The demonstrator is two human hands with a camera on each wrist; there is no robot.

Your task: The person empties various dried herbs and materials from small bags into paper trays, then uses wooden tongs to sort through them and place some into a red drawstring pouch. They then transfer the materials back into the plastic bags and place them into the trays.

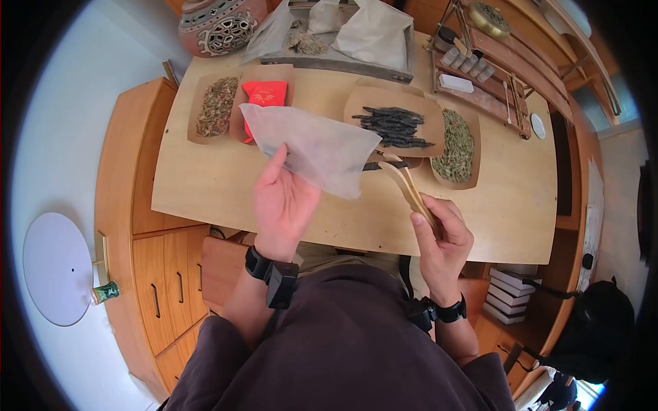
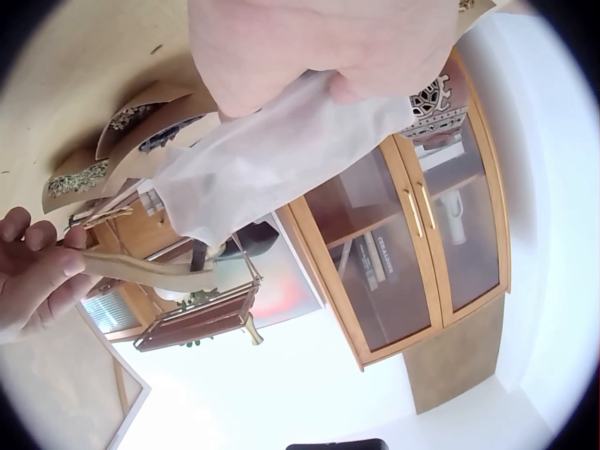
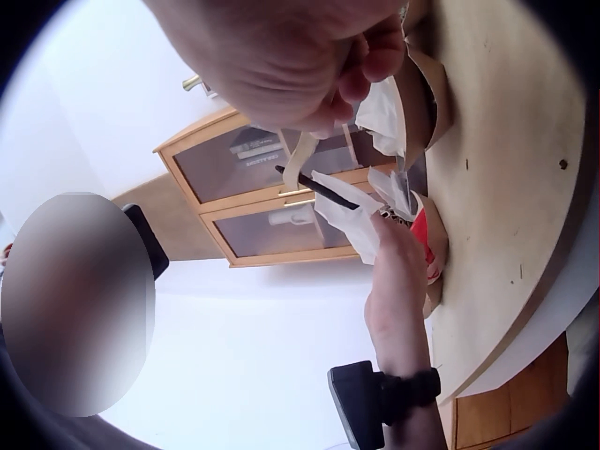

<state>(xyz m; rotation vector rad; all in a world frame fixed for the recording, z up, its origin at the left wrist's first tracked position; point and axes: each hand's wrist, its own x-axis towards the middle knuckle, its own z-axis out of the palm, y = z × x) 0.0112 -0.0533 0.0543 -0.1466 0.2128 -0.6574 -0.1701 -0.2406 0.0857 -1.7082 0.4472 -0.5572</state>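
Note:
In the head view my left hand [image 1: 288, 202] holds a white translucent pouch [image 1: 319, 151] by its lower left edge, thumb in front and palm turned up. My right hand [image 1: 447, 236] grips a pair of light wooden tongs [image 1: 413, 192]. Between the tong tips is a thin black strip [image 1: 372, 166], its left end at the right edge of the pouch. The right wrist view shows the same strip [image 3: 323, 189] overlapping the pouch [image 3: 347, 225]. Just beyond the tongs, a brown paper tray [image 1: 356, 103] carries a pile of similar black strips [image 1: 394, 128].
Paper trays with dried green herb [image 1: 454, 147] and mixed dried herb [image 1: 218, 106] flank the middle. A red pouch [image 1: 264, 94] lies in another tray. Behind stand a grey tray [image 1: 384, 68] with white bags, a patterned pot [image 1: 223, 31] and a wooden rack [image 1: 473, 89].

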